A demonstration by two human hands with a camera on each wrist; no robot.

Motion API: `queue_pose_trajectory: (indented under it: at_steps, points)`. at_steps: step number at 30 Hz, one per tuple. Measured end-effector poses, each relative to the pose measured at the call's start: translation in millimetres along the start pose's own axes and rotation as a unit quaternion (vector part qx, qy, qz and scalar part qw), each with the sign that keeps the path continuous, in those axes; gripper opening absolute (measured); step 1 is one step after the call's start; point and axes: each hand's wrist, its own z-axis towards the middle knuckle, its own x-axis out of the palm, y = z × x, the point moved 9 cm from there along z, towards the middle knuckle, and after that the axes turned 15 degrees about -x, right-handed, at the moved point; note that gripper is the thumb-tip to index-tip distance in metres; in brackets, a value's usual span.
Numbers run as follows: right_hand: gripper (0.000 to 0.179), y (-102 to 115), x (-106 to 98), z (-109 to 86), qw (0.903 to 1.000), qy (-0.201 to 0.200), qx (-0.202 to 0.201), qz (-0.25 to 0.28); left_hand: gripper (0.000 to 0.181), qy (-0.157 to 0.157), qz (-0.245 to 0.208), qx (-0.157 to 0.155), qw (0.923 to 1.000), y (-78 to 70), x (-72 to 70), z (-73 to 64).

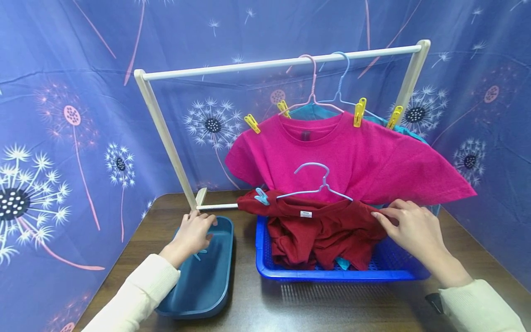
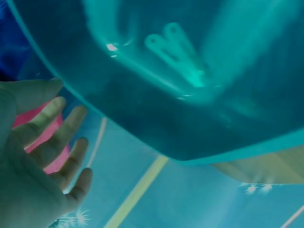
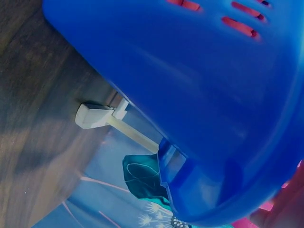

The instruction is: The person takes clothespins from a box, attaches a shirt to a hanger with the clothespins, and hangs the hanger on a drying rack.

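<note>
My left hand (image 1: 192, 235) is over the dark teal tray (image 1: 207, 290), its fingers loosely bent with nothing between them in the left wrist view. A light blue clothespin (image 2: 178, 57) lies inside that tray. With thumb and fingers my right hand (image 1: 415, 228) pinches the right shoulder of a dark red T-shirt (image 1: 323, 235). A pale lilac hanger (image 1: 322, 185) is in the shirt's neck, hook upward. Another blue clothespin (image 1: 262, 197) is clipped at the shirt's left shoulder. The shirt's lower part is bunched in a blue basket (image 1: 332, 275).
Behind the basket stands a rack with a white rail (image 1: 249, 66). From it hang a pink T-shirt (image 1: 315, 152) with yellow clothespins (image 1: 359, 112) and, behind it, a teal garment (image 1: 309, 112). A patterned blue curtain (image 1: 83, 161) surrounds the wooden table (image 1: 166, 207).
</note>
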Motion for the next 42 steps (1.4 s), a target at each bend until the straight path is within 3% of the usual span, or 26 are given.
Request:
queue_pose_trajectory:
  at_steps: [5,9,16,25,34,42]
  points:
    - [0.013,0.2,0.1,0.4,1.0000,0.002,-0.001,-0.001,0.032,0.051,0.039,-0.020,0.9978,13.3,21.8,-2.5]
    - [0.013,-0.3,0.3,0.1,1.0000,0.005,0.000,-0.001,0.036,0.079,0.062,-0.025,0.9946,18.3,30.7,-7.3]
    - [0.014,0.4,-1.1,-0.4,1.0000,0.001,-0.001,-0.001,0.034,0.088,0.075,-0.026,0.9929,24.1,40.6,-14.3]
    - [0.015,0.1,-3.6,-1.7,1.0000,-0.003,0.003,0.000,0.040,0.136,0.123,-0.035,0.9824,26.2,57.1,-17.5]
    - [0.016,1.0,-4.1,-0.4,1.0000,0.001,0.000,0.002,0.027,0.150,0.128,-0.040,0.9796,26.3,62.8,-17.2]
    - [0.014,0.1,-3.7,-0.6,1.0000,0.003,-0.003,0.003,0.010,0.145,0.107,-0.041,0.9829,23.6,64.1,-16.9]
